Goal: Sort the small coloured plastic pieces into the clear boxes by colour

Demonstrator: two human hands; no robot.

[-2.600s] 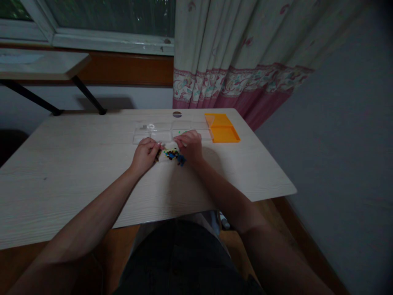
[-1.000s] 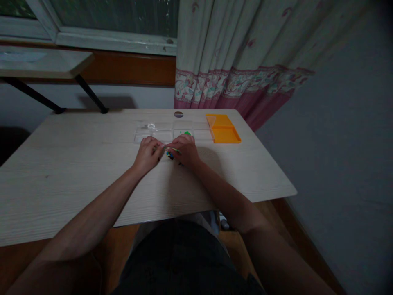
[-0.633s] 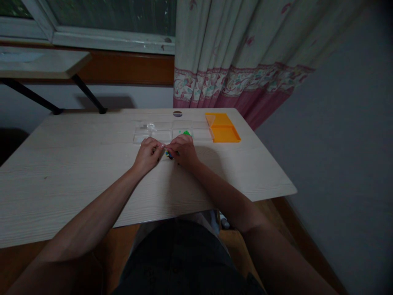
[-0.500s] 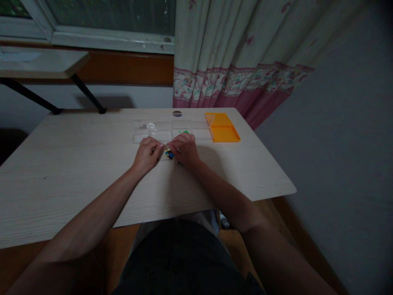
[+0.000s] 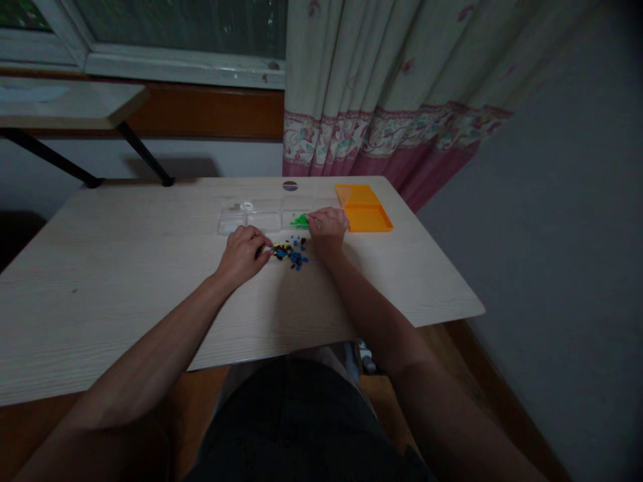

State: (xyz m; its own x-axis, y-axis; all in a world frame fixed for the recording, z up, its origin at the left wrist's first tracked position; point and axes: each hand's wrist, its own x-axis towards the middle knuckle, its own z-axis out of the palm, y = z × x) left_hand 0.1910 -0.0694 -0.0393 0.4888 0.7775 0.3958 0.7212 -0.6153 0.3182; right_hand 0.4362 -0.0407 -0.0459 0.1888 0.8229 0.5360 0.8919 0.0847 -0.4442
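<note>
Surface (image 5: 125, 281): right hand (image 5: 327, 229), fingers together, at green pieces (image 5: 300, 220) in tray (image 5: 240, 218); left hand (image 5: 244, 252), grip unclear, by pile (image 5: 295, 253). Next pick: fine pinch.

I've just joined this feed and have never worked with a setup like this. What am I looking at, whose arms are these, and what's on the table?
There is no machine here. The two bare arms belong to a person, and the picture comes from a camera worn on that person's head, looking forward and down.

The left hand is curled on the wooden table, with its fingertips at a small pile of blue and dark pieces. Something pale shows at those fingertips, too small to identify.

The right hand has its fingertips at a cluster of green pieces in one compartment of a clear divided tray. Whether it grips a piece is too small to tell.

An orange tray lies just right of the clear one. A curtain hangs behind the table.
</note>
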